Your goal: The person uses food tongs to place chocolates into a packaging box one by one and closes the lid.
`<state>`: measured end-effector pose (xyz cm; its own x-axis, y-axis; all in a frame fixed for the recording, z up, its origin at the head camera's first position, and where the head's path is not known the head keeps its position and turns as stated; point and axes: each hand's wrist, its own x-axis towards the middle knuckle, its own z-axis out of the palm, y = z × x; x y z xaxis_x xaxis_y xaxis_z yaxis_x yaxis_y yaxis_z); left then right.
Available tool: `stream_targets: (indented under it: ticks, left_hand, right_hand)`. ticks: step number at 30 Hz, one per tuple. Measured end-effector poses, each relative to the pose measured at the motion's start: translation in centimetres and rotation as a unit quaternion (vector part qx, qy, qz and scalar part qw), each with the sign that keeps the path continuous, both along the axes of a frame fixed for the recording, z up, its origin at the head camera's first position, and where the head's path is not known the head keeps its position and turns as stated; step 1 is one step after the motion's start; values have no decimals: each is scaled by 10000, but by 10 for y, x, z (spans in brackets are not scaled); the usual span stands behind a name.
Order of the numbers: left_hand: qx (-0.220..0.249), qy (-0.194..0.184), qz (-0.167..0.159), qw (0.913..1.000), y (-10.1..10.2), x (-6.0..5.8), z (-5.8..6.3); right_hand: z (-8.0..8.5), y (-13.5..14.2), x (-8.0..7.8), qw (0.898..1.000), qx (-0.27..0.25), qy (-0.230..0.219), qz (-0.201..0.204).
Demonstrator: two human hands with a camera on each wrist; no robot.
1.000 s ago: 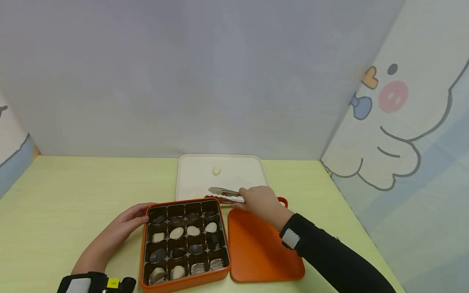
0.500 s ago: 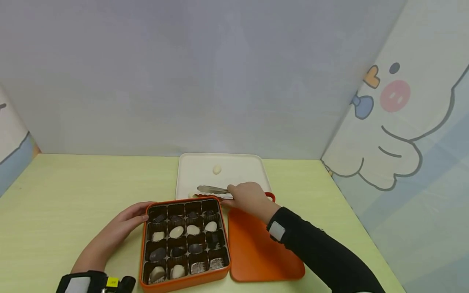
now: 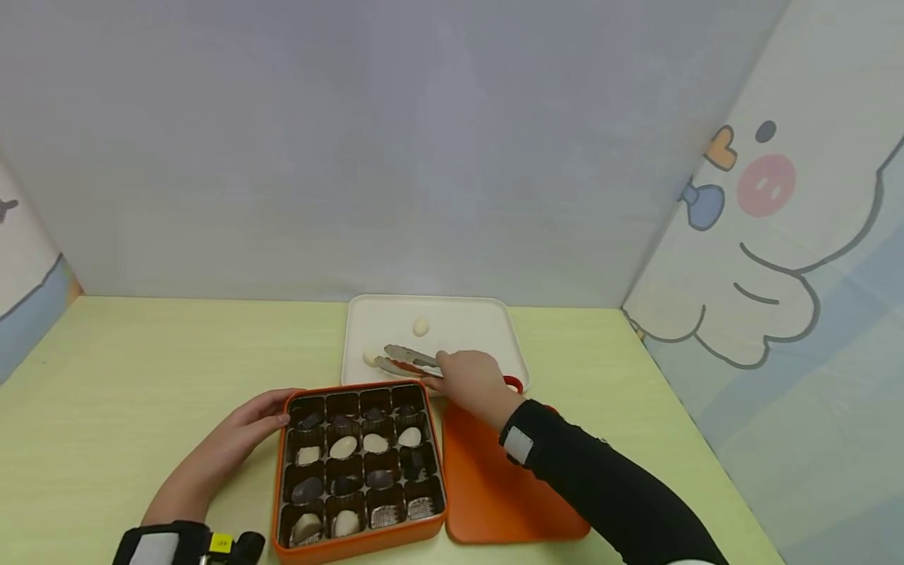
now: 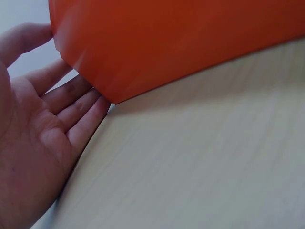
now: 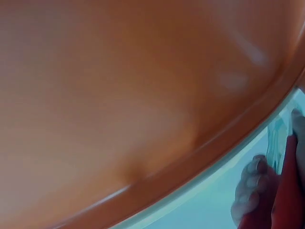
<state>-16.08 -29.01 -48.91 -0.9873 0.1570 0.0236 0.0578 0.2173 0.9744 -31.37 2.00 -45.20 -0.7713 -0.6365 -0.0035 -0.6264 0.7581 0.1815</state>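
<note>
My left hand [image 3: 250,424] rests at the far left corner of an orange box [image 3: 360,545]. In the left wrist view its fingers lie fairly straight against the box's corner [image 4: 102,71]. The box holds a dark divided insert with white and dark chocolate-like pieces. My right hand [image 3: 473,383] grips red-handled tongs [image 3: 411,357] over the near part of a white tray [image 3: 466,322]. The tongs' metal tips stand apart beside a white piece [image 3: 370,357], but I cannot tell whether they touch it. In the right wrist view curled fingers [image 5: 251,183] hold the red handle [image 5: 286,191].
Another white piece [image 3: 421,326] lies farther back on the tray. An orange lid [image 3: 508,494] lies on the pale table [image 3: 176,353], right of the box and under my right forearm. A grey wall [image 3: 424,157] rises behind the table, with a cartoon-printed panel [image 3: 812,235] at right.
My right hand has moved left with the tongs, bringing their tips to the white piece at the tray's left. The tips have spread apart. My left hand and the box have stayed put.
</note>
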Motion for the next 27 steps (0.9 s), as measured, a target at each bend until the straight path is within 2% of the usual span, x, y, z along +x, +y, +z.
stream_targets:
  ticks: [4, 7, 13, 21, 27]
  left_hand:
    - [22, 8, -5, 10000, 1, -1, -1]
    - [21, 5, 13, 10000, 0, -1, -1]
    - [40, 25, -25, 10000, 1, 0, 0]
    - [40, -3, 28, 10000, -1, -1, -4]
    - [60, 56, -44, 10000, 0, -2, -4]
  right_hand:
    - [-2, 8, -6, 9991, -5, -67, -413]
    - [-3, 13, -10, 9985, 33, -112, -540]
    - [-3, 6, -9, 9993, 88, -152, -337]
    - [-6, -16, -7, 9996, 194, 224, -32]
    - [-5, -23, -9, 9993, 255, 263, 31]
